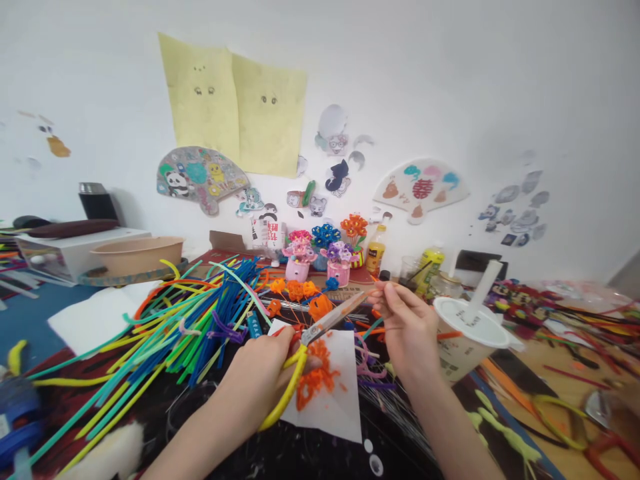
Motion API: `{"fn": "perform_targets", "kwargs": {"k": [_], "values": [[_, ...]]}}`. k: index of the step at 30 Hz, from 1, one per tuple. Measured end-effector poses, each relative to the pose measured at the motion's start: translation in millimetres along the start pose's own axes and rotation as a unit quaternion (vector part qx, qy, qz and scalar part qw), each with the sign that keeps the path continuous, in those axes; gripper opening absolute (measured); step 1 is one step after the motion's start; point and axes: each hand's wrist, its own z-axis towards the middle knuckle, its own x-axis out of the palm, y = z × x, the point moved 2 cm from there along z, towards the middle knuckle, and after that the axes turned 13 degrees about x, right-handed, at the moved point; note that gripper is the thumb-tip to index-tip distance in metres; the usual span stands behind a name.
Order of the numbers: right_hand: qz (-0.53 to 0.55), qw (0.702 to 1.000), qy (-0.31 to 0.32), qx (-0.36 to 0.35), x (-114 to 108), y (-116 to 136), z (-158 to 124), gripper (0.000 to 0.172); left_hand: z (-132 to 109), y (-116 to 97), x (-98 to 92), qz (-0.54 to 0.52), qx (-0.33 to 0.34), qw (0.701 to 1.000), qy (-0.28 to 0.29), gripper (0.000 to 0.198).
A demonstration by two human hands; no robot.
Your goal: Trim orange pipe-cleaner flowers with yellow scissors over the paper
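Observation:
My left hand [263, 373] is closed round the yellow handles of a pair of scissors [320, 327], whose blades point up and right. My right hand [407, 323] pinches a thin orange pipe cleaner [380, 285] between thumb and fingers, right at the scissor tips. Below the blades lies a white paper sheet [345, 400] with a heap of orange fuzz clippings [315, 377] on it. Several small orange pipe-cleaner flowers [300, 291] sit just beyond.
A large fan of coloured pipe cleaners [175, 327] spreads to the left. A lidded drink cup with a straw [467, 330] stands right of my right hand. Small flower pots [320, 257], bottles [376, 252] and a tan bowl [135, 253] line the wall. Craft clutter [565, 320] covers the right.

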Motion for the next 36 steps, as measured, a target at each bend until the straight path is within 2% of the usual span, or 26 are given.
{"fn": "perform_targets", "kwargs": {"k": [17, 22, 25, 29, 32, 36], "values": [[0.002, 1.000, -0.006, 0.003, 1.0, 1.2, -0.5, 0.011, -0.9, 2.5, 2.5, 0.035, 0.011, 0.999, 0.002, 0.051], [-0.015, 0.999, -0.027, -0.015, 1.0, 1.6, -1.8, 0.011, -0.2, 3.3, 2.3, 0.015, 0.011, 1.000, -0.004, 0.046], [-0.020, 0.999, -0.036, -0.018, 0.5, 2.0, -1.6, 0.011, -0.2, 3.1, 2.7, -0.023, 0.003, 1.000, -0.003, 0.035], [-0.025, 0.999, -0.041, -0.012, 0.1, 1.9, -0.9, 0.013, -2.1, 1.5, 4.1, -0.080, -0.006, 0.996, -0.043, 0.022], [-0.034, 0.999, -0.031, -0.008, 1.4, 1.3, -1.2, 0.013, -2.1, -1.1, 2.0, -0.072, -0.018, 0.995, -0.064, 0.021], [-0.051, 0.999, -0.014, -0.013, 3.4, 0.3, -2.0, 0.012, 0.1, -4.1, -3.4, -0.055, -0.033, 0.997, -0.047, 0.022]]}}
